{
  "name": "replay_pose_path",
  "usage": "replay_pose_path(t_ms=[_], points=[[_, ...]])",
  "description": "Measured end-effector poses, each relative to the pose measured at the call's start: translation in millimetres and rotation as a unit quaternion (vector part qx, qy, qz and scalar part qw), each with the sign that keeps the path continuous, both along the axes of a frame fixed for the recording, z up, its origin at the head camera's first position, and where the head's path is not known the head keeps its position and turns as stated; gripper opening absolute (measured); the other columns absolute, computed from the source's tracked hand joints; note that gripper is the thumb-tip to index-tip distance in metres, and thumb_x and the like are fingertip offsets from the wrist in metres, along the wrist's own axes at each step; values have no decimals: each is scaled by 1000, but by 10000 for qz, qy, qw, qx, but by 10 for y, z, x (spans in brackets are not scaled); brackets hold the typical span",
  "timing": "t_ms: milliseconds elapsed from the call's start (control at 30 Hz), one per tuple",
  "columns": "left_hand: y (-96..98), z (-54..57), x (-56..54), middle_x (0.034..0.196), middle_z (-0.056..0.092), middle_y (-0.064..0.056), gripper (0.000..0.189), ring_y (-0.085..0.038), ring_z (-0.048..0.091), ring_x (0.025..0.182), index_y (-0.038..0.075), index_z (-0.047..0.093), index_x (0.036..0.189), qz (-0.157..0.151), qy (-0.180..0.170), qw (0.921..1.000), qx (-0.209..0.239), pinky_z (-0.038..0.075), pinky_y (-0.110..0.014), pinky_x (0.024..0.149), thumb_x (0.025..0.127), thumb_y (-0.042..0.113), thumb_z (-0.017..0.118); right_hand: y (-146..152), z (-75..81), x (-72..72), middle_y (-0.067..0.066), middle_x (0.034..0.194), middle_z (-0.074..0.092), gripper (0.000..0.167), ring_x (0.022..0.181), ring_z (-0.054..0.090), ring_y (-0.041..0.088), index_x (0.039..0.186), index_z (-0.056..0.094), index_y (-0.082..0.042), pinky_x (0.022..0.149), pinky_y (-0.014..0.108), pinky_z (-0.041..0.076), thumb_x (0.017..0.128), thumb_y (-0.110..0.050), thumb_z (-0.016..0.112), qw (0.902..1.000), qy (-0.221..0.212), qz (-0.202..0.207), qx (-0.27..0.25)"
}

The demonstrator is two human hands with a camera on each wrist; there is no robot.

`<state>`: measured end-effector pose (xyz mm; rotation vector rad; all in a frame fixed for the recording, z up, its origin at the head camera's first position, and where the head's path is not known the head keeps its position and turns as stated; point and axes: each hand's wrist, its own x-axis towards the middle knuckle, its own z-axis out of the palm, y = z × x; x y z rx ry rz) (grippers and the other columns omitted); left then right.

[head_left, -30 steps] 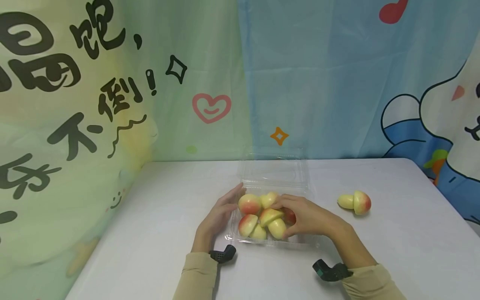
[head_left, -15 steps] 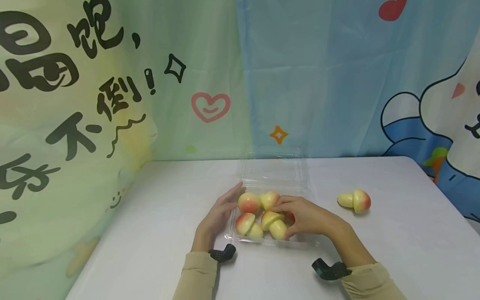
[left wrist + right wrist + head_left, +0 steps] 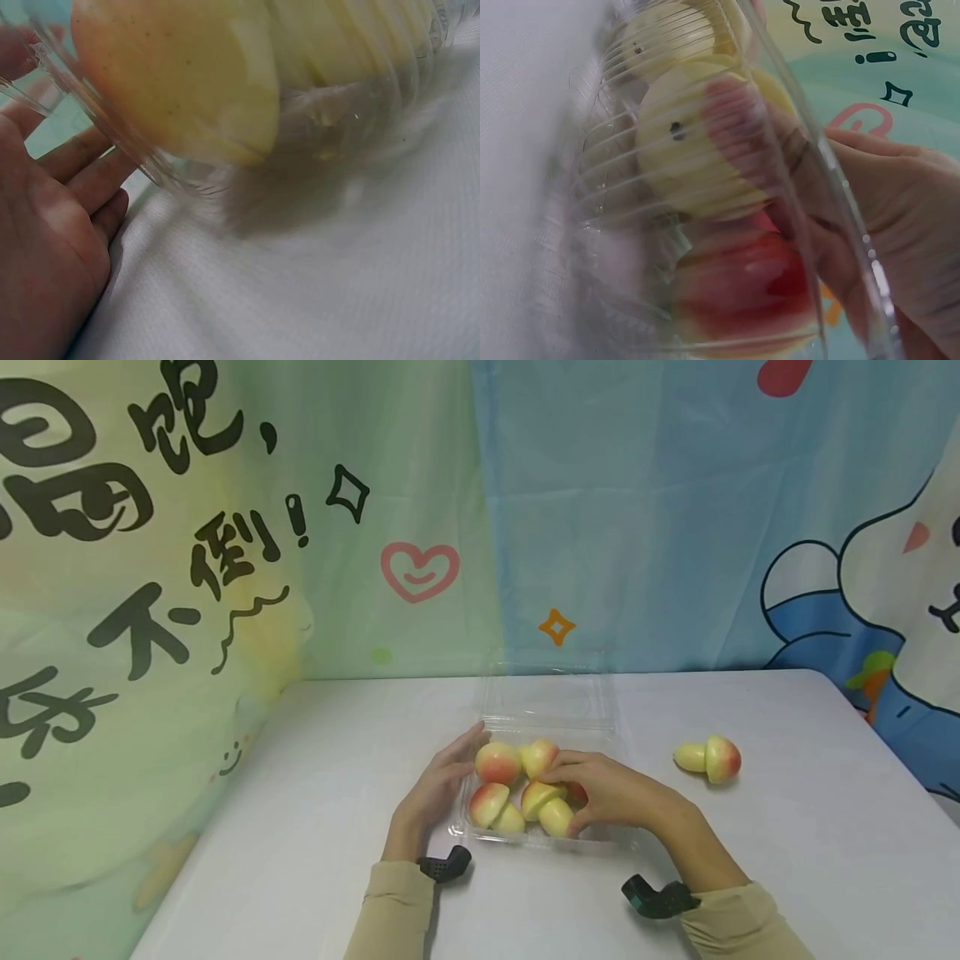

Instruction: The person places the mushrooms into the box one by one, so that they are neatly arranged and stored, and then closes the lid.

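The middle mushroom (image 3: 554,817) is lying at the front of the clear box (image 3: 600,842), probably feeling light, hard and slippery, so its fat stem is looking good for holding. The right hand (image 3: 618,789) is pinching it with thumb and fingers. The left hand (image 3: 435,793) is resting spread against the box. The front-left mushroom (image 3: 489,805) is lying farther left than a second ago, leaving a gap

Hands (image 3: 435,787) forward, the right (image 3: 613,792) curled
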<state>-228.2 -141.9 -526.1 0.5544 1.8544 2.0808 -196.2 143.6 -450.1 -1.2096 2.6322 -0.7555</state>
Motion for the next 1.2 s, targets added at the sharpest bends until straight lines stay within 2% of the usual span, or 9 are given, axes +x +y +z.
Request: replay_pose_path(t_ms=[133,333,567,800,1067,1200], points=[[4,3,-2,155,31,-11,63,-19,20,146,17,30,150,39,-31,10000,-65,5,-39,121,90,5,43,0,3,-9,-5,125,60,69,114,56,13,124,63,-15,97,35,48,60,-27,87,10000,0,-12,26],[12,6,-6,154,32,-9,62,-18,20,146,16,29,150,79,-29,9998,-164,6,-38,121,90,5,44,-3,22,-14,-9,115,62,64,98,56,11,117,63,-17,87,29,49,59,-28,87,9999,-72,36,-86],[12,-5,-12,154,33,-8,62,-18,21,146,19,32,149,155,-40,9996,-225,8,-38,121,91,3,44,-10,27,-2,-7,123,58,65,115,54,14,119,63,-18,99,37,46,59,-28,87,9999,-150,-72,42],[18,-2,-10,153,36,-6,61,-16,24,145,21,33,149,240,-39,9991,-333,9,-38,121,91,4,45,-10,21,-16,-10,112,61,62,89,55,12,114,64,-18,78,23,49,58,-30,86,9999,-151,12,-1],[24,11,2,151,39,-2,60,-13,27,144,26,37,147,318,-43,9986,-423,10,-37,121,91,6,46,14,66,9,-11,102,67,62,81,58,11,116,67,-15,70,20,49,59,-28,86,9992,-340,-196,71],[23,10,0,151,38,-4,61,-14,25,144,23,34,148,280,3,9988,-396,9,-38,121,90,6,46,19,82,19,-12,92,66,63,75,55,11,118,67,-15,65,18,45,59,-28,86,9988,-375,-268,192]])
